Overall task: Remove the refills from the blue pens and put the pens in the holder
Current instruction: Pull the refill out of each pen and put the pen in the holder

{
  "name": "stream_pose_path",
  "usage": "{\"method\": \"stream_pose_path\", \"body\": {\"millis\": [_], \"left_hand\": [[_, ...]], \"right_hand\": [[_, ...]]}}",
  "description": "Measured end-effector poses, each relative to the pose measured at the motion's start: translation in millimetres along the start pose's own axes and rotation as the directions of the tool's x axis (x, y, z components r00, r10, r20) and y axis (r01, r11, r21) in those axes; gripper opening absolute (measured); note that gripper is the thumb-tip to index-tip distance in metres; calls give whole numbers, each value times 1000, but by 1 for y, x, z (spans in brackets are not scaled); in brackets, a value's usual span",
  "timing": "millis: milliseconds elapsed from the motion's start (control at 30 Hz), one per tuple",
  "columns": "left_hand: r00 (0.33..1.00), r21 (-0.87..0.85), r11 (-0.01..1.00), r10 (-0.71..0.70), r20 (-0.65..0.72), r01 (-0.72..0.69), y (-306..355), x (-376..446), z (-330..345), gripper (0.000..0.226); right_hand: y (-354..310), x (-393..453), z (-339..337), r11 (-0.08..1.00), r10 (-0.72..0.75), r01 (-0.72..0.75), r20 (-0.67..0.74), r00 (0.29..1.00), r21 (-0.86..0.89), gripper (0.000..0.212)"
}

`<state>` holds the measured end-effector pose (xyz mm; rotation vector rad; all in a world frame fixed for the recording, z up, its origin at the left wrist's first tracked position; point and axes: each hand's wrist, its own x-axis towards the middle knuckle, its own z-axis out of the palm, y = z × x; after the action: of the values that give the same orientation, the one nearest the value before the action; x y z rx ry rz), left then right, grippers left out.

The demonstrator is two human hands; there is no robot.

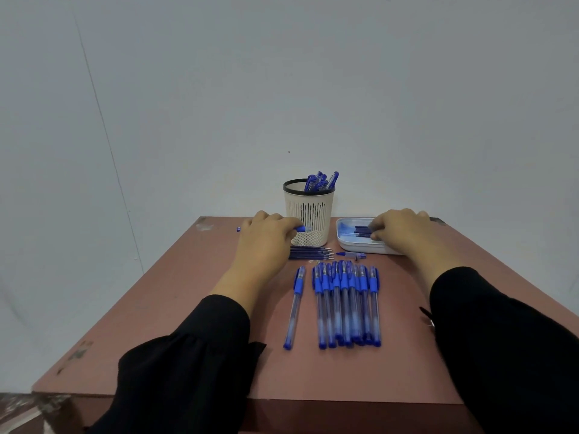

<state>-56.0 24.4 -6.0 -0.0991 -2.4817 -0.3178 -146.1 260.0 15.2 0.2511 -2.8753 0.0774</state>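
My left hand (266, 238) grips a blue pen (302, 228) lying crosswise, its ends poking out on both sides, just in front of the white slotted holder (308, 211). Several blue pens (322, 180) stand in the holder. My right hand (404, 230) reaches into the white tray (347, 242), fingers curled on dark refills (362, 230) there. A row of several blue pens (346, 303) lies in the middle of the table, with one separate pen (294, 306) to its left. Loose refills (308, 253) lie beside my left hand.
A small blue pen part (351, 254) lies between the refills and the tray. The reddish-brown table (175, 308) ends at a white wall close behind the holder. Black sleeves cover both forearms near the front edge.
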Motion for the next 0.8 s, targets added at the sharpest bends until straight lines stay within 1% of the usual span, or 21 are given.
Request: {"method": "stream_pose_path", "body": {"millis": [67,133,367,433,600,800], "left_hand": [[1000,1,1000,0,8,0,1,1,0,29],[1000,1,1000,4,15,-4,1,2,0,30],[1000,9,1000,8,21,-9,2,2,0,31],[1000,11,1000,8,22,-8,2,2,0,31],[1000,18,1000,9,29,-10,1,1,0,30],[1000,10,1000,16,20,-16,1,0,1,30]], "right_hand": [[1,2,2,1000,10,-9,53,999,-5,32],[2,3,3,1000,17,-17,71,997,-1,33],[1,8,7,1000,24,-24,23,999,3,10],[1,9,7,1000,27,-27,8,1000,7,9],[0,8,8,1000,31,-31,39,999,0,16],[1,6,8,1000,25,-25,31,999,8,9]]}}
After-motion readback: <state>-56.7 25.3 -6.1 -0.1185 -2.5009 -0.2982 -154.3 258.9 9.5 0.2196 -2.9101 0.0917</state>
